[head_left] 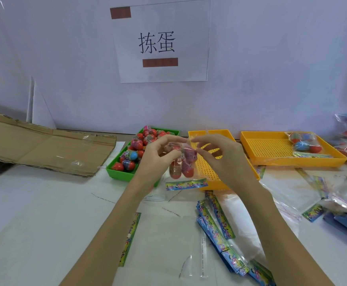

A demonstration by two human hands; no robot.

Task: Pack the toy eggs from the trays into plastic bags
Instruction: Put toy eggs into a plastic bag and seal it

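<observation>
Seemingly both hands (191, 153) pinch the egg-filled bag (182, 164).

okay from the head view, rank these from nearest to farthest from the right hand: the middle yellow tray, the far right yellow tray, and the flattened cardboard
From the right hand:
1. Middle yellow tray, directly beneath and behind it.
2. Far right yellow tray, off to its right.
3. Flattened cardboard, across at the table's left end.

Clear plastic bag (181, 162) hangs upright, red toy eggs inside, printed strip at bottom. Green tray (120, 172) heaped with red/blue toy eggs (142, 145). Near yellow tray (209, 134) just beside; far yellow tray (271, 149) carries a filled bag (304, 142).
</observation>
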